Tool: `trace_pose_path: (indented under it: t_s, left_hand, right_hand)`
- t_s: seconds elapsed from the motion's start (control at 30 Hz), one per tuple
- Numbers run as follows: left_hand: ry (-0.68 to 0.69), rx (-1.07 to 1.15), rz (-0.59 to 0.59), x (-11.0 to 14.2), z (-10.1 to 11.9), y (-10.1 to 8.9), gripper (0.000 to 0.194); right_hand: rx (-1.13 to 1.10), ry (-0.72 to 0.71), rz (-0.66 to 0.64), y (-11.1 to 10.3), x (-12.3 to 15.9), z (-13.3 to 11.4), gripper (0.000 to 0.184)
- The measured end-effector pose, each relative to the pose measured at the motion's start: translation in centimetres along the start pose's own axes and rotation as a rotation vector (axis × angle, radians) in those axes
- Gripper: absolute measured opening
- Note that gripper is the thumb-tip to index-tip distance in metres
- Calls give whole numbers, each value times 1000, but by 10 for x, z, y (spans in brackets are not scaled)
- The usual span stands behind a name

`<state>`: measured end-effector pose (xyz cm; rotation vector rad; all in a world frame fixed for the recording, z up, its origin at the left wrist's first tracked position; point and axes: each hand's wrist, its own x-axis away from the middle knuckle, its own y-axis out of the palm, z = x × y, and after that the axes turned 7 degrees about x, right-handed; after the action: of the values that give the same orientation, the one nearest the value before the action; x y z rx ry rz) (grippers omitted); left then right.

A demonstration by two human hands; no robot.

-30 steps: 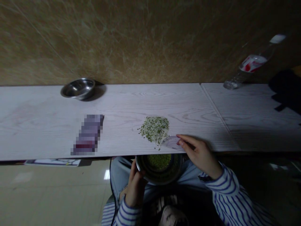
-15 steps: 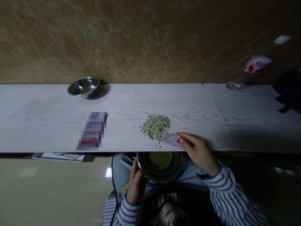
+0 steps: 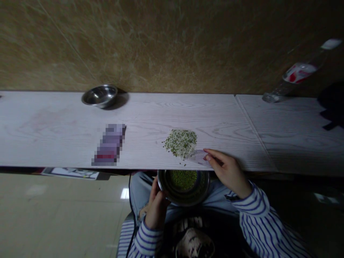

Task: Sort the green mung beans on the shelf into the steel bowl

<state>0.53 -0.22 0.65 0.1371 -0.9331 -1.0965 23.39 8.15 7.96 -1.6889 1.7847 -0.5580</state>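
A flat pile of white rice grains mixed with green beans (image 3: 181,142) lies near the table's front edge. My right hand (image 3: 224,170) pinches a thin clear plastic protractor (image 3: 198,157) between thumb and fingers; its curved edge rests at the pile's lower right side. Below the table edge, over my lap, my left hand (image 3: 156,206) grips the left rim of a steel bowl (image 3: 185,200). Green mung beans (image 3: 185,179) cover the bottom of that bowl. A couple of loose beans sit between the pile and the edge.
A second steel bowl (image 3: 100,96) stands at the back left, near the wall. A blurred-out phone-shaped object (image 3: 109,145) lies left of the pile. To the right are a clear plastic bottle (image 3: 298,73) and a dark item (image 3: 331,104). The white table (image 3: 145,150) ends just above my lap.
The view has shifted slightly, so the table things appear a little further right and higher. Both hands keep their holds, and the pile looks much the same.
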Motion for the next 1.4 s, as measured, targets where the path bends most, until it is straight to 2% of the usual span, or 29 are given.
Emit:
trace_pose_path:
  t_s: [0.27,0.5,0.7,0.93,1.07,1.4]
  left_hand:
    - [4,96,-9,1,3,3,66]
    - [3,49,-22,2,6,2,67]
    - [4,51,-20,2,4,0,66]
    - [9,36,-25,1,2,-2,64]
    - [5,9,-3,2,3,0,63]
    - [-4,18,18,2,3,1,77]
  right_hand:
    - [-20,14,33,0,-2,-1,36]
    - [-26,-15,-16,5,-2,-10,35]
    - [-25,-6,12,4,-3,-8,35]
    - [-24,-21,-70,5,0,-10,35]
    - [-33,-11,-38,0,3,-8,34]
    - [-34,7,-44,-4,6,-3,31]
